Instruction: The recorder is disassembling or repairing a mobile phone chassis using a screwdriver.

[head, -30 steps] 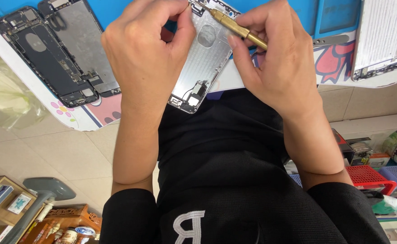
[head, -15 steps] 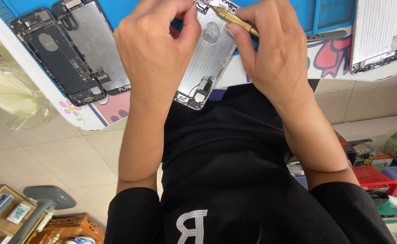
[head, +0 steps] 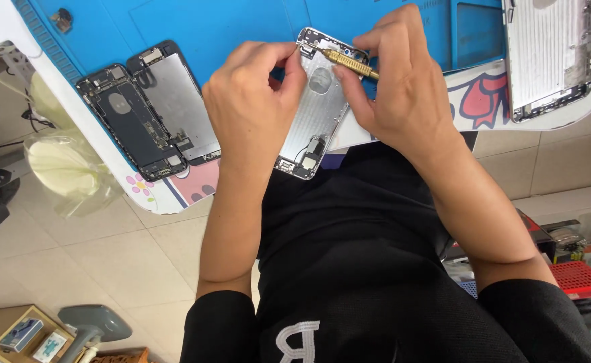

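Hands work on an opened phone shell at a blue mat.
The left hand (head: 251, 101) pinches the silver phone housing (head: 315, 107); the right hand (head: 403, 87) is closed around a brass screwdriver (head: 349, 62), tip on the far end.

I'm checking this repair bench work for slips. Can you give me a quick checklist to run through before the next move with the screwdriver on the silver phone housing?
1. Left hand steadies the silver phone housing: ok, fingers at its top edge.
2. Right hand grips the brass screwdriver: ok.
3. Driver tip seated in a screw: cannot tell, the tip is too small to see.
4. Housing fully supported: not ok, its lower end overhangs the table edge above the lap.
5. Opened black phone apart from the hands: ok, it lies on the blue mat.
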